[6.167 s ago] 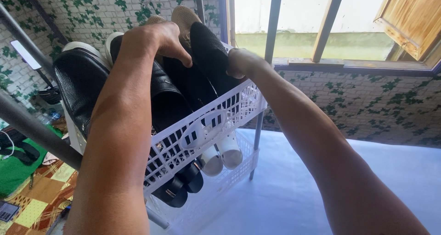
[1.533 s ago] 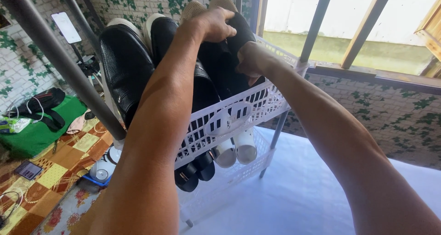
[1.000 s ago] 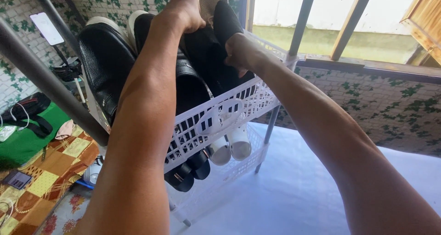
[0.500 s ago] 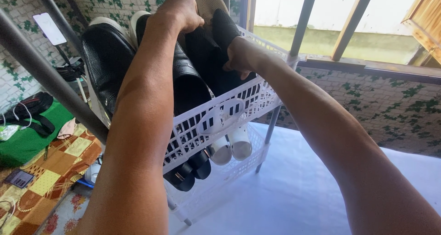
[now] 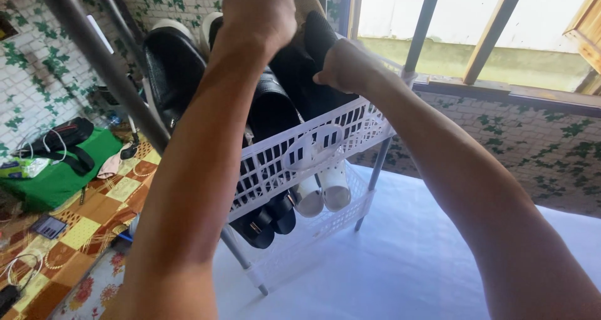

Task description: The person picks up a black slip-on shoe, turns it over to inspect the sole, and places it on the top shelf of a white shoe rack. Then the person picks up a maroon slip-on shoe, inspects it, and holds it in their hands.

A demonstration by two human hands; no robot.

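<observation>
A white plastic shoe rack [image 5: 350, 127] stands by the window, its top basket packed with upright shoes. My left hand [image 5: 260, 10] is curled over the top of a black slip-on shoe [image 5: 270, 107] in the middle of the basket; its fingers are hidden behind its back. My right hand [image 5: 341, 66] grips the side of a black knit shoe with a tan sole [image 5: 318, 33] at the basket's right end. A glossy black leather shoe [image 5: 174, 69] leans at the left end. On the shelf below sit white shoes [image 5: 325, 193] and black sandals [image 5: 263, 223].
A grey metal pole [image 5: 94, 57] slants across the left. Window bars [image 5: 426, 19] rise behind the rack. A green mat with a black bag [image 5: 59, 138] and small items lies on the patterned floor covering [image 5: 81, 232] at left. A white sheet [image 5: 400, 263] covers the floor under the rack.
Both hands stay on the shoes in the top basket. My left hand has lifted slightly and turned its back to the camera; the view has shifted a little to the left.
</observation>
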